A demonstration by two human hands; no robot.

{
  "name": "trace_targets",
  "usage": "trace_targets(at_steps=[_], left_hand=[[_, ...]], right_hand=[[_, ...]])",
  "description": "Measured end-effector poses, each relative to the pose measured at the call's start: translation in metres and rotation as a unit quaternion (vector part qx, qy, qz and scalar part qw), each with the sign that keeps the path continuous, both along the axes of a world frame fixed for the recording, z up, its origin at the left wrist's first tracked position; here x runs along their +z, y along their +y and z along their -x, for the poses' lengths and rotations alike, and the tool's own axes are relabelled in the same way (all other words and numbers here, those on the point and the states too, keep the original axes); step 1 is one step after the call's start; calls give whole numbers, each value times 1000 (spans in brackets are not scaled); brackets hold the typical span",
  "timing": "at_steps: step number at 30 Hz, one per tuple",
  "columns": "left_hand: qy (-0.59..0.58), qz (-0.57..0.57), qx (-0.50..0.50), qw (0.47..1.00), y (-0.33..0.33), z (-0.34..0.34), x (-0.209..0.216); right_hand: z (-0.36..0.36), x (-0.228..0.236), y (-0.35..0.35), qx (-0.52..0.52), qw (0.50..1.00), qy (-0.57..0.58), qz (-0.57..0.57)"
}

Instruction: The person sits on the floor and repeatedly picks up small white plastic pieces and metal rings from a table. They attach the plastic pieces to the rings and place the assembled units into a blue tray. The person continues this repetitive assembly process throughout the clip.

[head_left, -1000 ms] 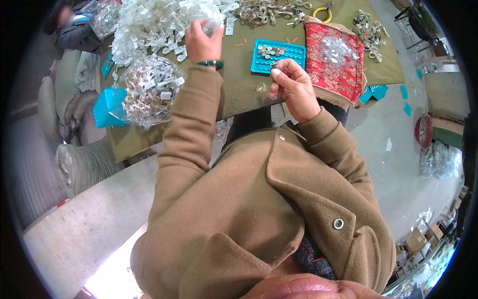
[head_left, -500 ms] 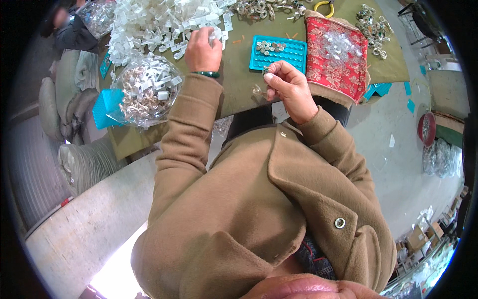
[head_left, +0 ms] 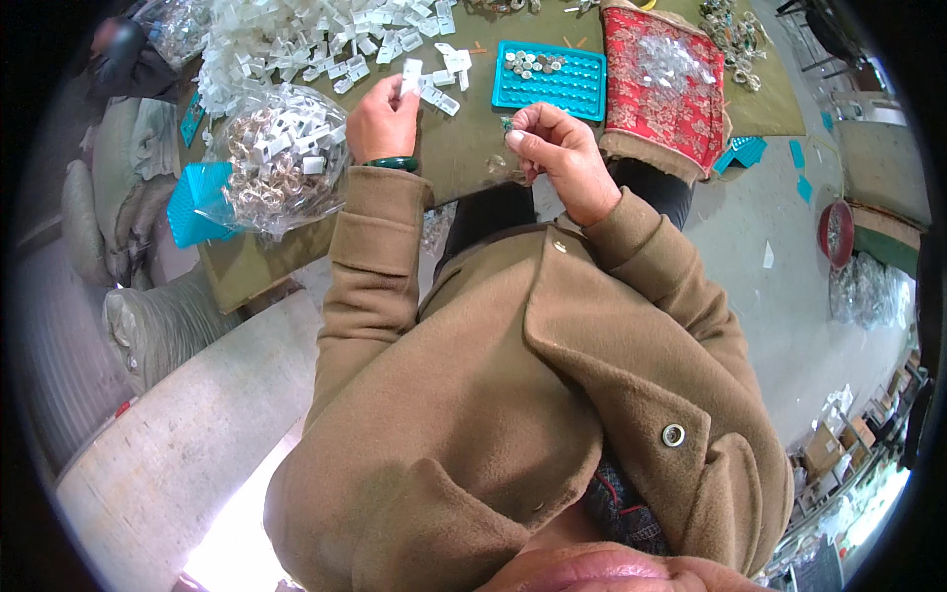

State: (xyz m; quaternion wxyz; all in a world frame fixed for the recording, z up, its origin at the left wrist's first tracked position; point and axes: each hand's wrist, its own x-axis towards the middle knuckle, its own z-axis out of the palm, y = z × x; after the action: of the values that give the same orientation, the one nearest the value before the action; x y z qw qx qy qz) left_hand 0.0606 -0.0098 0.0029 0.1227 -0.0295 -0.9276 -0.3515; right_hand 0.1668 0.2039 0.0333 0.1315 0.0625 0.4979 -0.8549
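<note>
Between the thumb and fingers of my left hand [head_left: 383, 120] stands a small white plastic piece [head_left: 410, 75], held upright near the edge of a big heap of similar white plastic pieces [head_left: 286, 44]. My right hand [head_left: 562, 158] pinches a small piece of jewellery [head_left: 507, 125] with green on it; the fingers hide most of it. A shiny, see-through item [head_left: 498, 168] shows below the right fingertips. Beyond that hand lies a turquoise ridged tray [head_left: 548, 104] with several small round pieces [head_left: 531, 63] at its far side.
A clear bag [head_left: 276, 163] of gold-coloured rings and white pieces sits at the table's left edge, by a turquoise tray [head_left: 194, 205]. Right of the ridged tray, a red patterned cloth [head_left: 661, 113] carries clear bits. More jewellery [head_left: 735, 44] lies far right. Another person [head_left: 138, 64] is at far left.
My left hand has drawn back from the white heap, now with a white plastic piece raised in its fingers. My right hand keeps its pinch on the jewellery. The whole view has shifted slightly.
</note>
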Motion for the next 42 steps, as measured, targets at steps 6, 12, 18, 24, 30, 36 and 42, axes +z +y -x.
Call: trace_targets(at_steps=[6, 12, 18, 24, 30, 36, 42], left_hand=[[-71, -266, 38, 961, 5, -5, 4], [-207, -568, -50, 795, 4, -20, 23], [-265, -630, -228, 693, 42, -63, 39], [-266, -599, -201, 728, 59, -74, 41], [-242, -622, -220, 712, 68, -76, 39], [-181, -544, -183, 798, 75, -78, 39], [-84, -392, -218, 890, 85, -88, 38]], right_hand=[[-4, 1, -6, -5, 998, 36, -51], [-3, 10, -6, -10, 996, 55, -74], [0, 21, -4, -47, 995, 42, 84], [-9, 24, 1, -95, 992, 20, 79], [-12, 20, 5, -93, 992, 53, 65], [-8, 17, 8, -79, 994, 69, -21], [-3, 13, 14, -84, 991, 89, -53]])
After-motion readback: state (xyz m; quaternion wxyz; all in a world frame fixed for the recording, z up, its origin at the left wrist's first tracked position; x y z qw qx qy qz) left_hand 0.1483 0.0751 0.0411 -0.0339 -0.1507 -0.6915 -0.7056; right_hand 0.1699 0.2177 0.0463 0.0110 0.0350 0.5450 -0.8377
